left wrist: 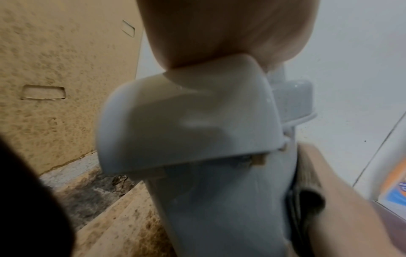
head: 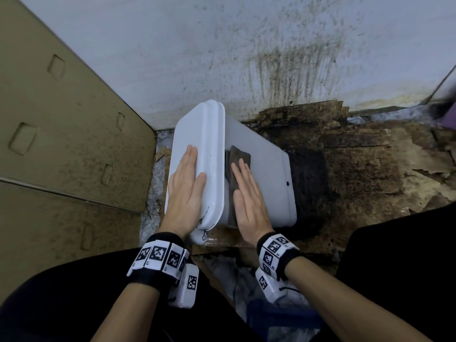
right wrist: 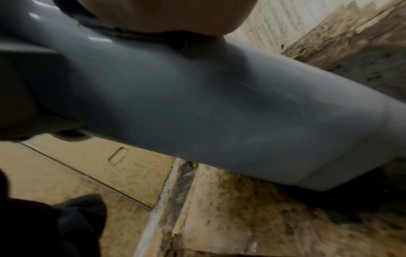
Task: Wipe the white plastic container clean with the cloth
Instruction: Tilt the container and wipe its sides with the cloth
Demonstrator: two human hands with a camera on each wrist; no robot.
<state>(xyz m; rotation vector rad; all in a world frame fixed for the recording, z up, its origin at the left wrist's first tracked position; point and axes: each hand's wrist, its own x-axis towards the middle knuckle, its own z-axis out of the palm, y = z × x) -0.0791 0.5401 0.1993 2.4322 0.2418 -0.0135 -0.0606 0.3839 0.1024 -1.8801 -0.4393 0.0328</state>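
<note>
The white plastic container (head: 266,169) lies on its side on the dirty floor, its lid (head: 197,134) facing left. My left hand (head: 186,191) rests flat on the lid with straight fingers. My right hand (head: 249,193) presses a dark grey cloth (head: 238,156) flat against the container's upper side wall, just right of the lid rim. In the left wrist view the lid's latch (left wrist: 189,118) fills the middle, my left palm (left wrist: 228,29) on top, and the cloth (left wrist: 307,213) shows at the right. The right wrist view shows the container wall (right wrist: 208,107) and the cloth's edge (right wrist: 123,33) under my palm.
A stained cardboard panel (head: 61,134) stands at the left. The white wall (head: 246,45) behind carries dark mould streaks. Torn, blackened cardboard (head: 357,164) covers the floor to the right. My dark-clothed knees sit at the bottom left (head: 49,304) and right (head: 399,267).
</note>
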